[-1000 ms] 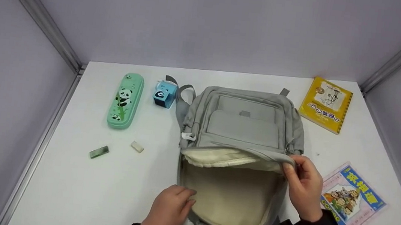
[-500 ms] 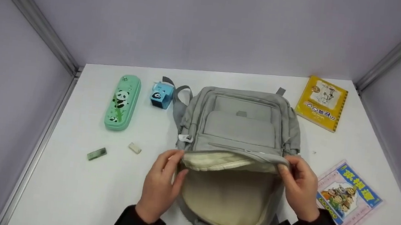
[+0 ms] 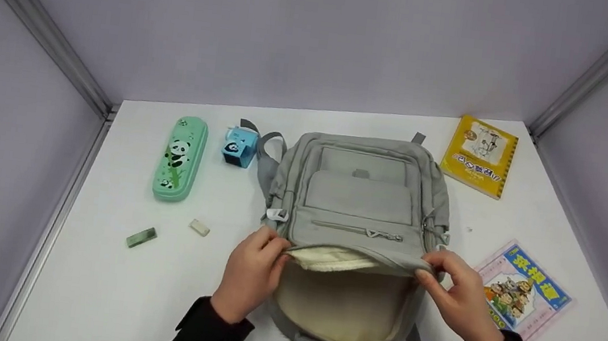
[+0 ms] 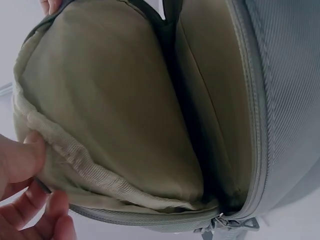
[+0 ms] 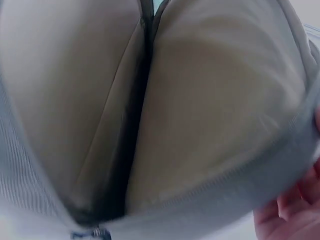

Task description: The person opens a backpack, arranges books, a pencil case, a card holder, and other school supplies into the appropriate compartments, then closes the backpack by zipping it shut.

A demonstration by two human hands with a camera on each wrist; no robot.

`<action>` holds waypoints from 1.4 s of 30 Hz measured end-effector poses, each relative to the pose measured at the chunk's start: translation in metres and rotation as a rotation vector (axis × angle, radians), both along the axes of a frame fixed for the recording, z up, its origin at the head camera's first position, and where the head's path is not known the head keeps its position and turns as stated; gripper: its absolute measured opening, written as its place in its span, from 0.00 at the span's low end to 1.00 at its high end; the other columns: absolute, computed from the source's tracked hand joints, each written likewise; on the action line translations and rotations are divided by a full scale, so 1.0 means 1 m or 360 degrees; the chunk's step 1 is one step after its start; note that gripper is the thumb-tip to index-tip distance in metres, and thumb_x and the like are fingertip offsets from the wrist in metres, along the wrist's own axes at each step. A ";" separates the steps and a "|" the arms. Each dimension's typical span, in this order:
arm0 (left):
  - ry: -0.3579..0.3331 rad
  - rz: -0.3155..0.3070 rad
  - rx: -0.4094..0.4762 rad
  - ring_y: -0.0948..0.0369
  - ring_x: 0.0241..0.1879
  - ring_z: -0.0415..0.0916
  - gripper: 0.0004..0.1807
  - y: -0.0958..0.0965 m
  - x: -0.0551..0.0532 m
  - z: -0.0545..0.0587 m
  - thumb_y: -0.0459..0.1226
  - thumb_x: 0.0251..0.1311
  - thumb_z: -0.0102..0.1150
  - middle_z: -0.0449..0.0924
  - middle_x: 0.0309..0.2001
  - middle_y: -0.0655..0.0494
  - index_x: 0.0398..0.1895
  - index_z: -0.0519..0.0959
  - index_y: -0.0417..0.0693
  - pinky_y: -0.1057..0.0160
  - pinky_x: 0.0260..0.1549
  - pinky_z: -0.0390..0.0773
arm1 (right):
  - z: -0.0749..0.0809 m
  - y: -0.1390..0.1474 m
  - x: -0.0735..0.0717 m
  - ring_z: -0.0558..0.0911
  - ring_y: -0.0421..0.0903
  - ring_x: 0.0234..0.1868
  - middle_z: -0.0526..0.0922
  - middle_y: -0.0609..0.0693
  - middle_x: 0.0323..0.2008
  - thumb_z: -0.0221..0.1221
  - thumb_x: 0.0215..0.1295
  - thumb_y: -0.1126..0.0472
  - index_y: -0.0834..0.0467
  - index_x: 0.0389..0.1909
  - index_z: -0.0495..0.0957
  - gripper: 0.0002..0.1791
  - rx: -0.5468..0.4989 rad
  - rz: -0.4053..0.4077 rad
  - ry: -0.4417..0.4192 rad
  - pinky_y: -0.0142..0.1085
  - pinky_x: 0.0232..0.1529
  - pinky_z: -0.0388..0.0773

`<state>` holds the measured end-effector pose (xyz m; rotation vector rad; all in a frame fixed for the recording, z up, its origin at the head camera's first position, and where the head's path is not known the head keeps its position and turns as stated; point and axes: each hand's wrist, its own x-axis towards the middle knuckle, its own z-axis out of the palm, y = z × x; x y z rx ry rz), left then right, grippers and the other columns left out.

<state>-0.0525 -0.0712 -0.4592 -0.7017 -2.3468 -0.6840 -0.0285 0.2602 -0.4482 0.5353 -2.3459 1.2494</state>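
A grey backpack [image 3: 361, 197] lies on the white table with its main compartment unzipped and its front flap raised. The cream lining [image 3: 343, 306] shows inside. My left hand [image 3: 252, 270] pinches the flap's edge at its left corner, thumb on the lining side in the left wrist view. At the right corner my right hand [image 3: 458, 297] pinches the same edge between thumb and fingers. Both wrist views look into the gaping compartment, where the back panel lining [image 4: 215, 85] and flap lining [image 5: 210, 110] spread apart. A zipper pull [image 4: 235, 222] hangs at the side.
Left of the backpack lie a green panda pencil case [image 3: 180, 159], a blue pencil sharpener [image 3: 240, 146], a white eraser [image 3: 199, 228] and a small green block [image 3: 141, 237]. On the right are a yellow book [image 3: 479, 156] and a pink-and-blue booklet [image 3: 525, 290]. Walls enclose the table.
My left hand has come up from beside the opening and taken hold of the flap's left corner. The flap edge has come down toward me, baring the front zipper pocket.
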 end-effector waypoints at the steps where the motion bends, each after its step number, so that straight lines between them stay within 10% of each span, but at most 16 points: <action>1: 0.0029 0.0003 0.0004 0.61 0.27 0.70 0.07 0.001 -0.001 0.000 0.32 0.55 0.70 0.70 0.31 0.53 0.32 0.80 0.45 0.64 0.29 0.72 | 0.000 0.002 0.002 0.74 0.33 0.35 0.81 0.47 0.35 0.64 0.49 0.82 0.62 0.38 0.80 0.17 0.0050 -0.0006 -0.0007 0.23 0.40 0.68; 10: 0.0130 0.0038 0.0030 0.59 0.24 0.71 0.10 0.011 -0.013 0.007 0.26 0.48 0.69 0.69 0.29 0.52 0.29 0.77 0.44 0.63 0.27 0.74 | -0.004 0.024 0.014 0.78 0.31 0.38 0.84 0.49 0.35 0.68 0.50 0.77 0.60 0.40 0.82 0.16 0.0302 -0.0162 -0.0107 0.21 0.42 0.71; 17: 0.0070 0.0057 0.0069 0.58 0.26 0.74 0.08 0.015 -0.017 0.015 0.28 0.49 0.68 0.71 0.30 0.51 0.29 0.78 0.45 0.62 0.27 0.77 | -0.025 0.084 0.004 0.72 0.23 0.37 0.84 0.59 0.42 0.58 0.71 0.60 0.66 0.50 0.78 0.14 0.0349 -0.0653 -0.0853 0.21 0.36 0.73; 27: 0.0052 0.0057 0.0081 0.59 0.27 0.74 0.07 0.016 -0.020 0.017 0.30 0.52 0.68 0.71 0.30 0.51 0.30 0.78 0.45 0.62 0.29 0.77 | -0.068 0.163 0.012 0.71 0.68 0.51 0.66 0.79 0.56 0.52 0.70 0.42 0.78 0.66 0.56 0.44 0.0227 -0.1312 -0.1789 0.52 0.47 0.72; 42: 0.0035 0.0024 0.0094 0.59 0.27 0.73 0.08 0.017 -0.023 0.018 0.27 0.50 0.68 0.70 0.30 0.52 0.30 0.78 0.44 0.62 0.30 0.77 | -0.078 0.168 0.010 0.67 0.70 0.50 0.65 0.78 0.48 0.60 0.65 0.45 0.81 0.65 0.44 0.52 0.0121 -0.1491 -0.1894 0.60 0.55 0.69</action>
